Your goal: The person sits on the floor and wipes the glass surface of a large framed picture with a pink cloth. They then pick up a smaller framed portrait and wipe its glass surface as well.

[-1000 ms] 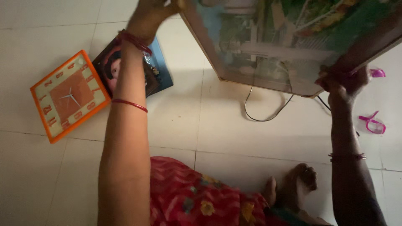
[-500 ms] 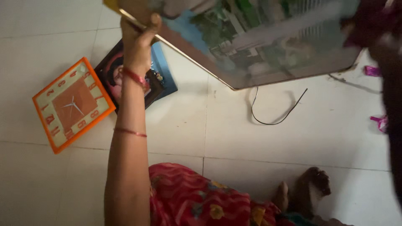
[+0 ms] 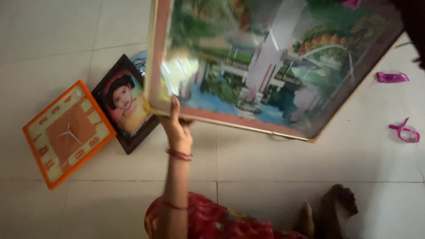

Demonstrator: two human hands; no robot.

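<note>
Since the previous view, the large gold-framed landscape picture (image 3: pixel 274 66) has swung round, its lower-left corner now pinched by the left hand (image 3: pixel 177 128). Right hand (upper right, dark and cropped): grip cannot be told. Picture is lifted but not set down; left of the hand lie a dark-framed portrait photograph (image 3: pixel 126 104) and an orange square wall clock (image 3: pixel 66 132).

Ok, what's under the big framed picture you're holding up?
Under the big framed picture, pale floor tiles show below its lower edge, and the portrait frame tucks partly beneath its left corner. Anything further underneath is covered.
</note>
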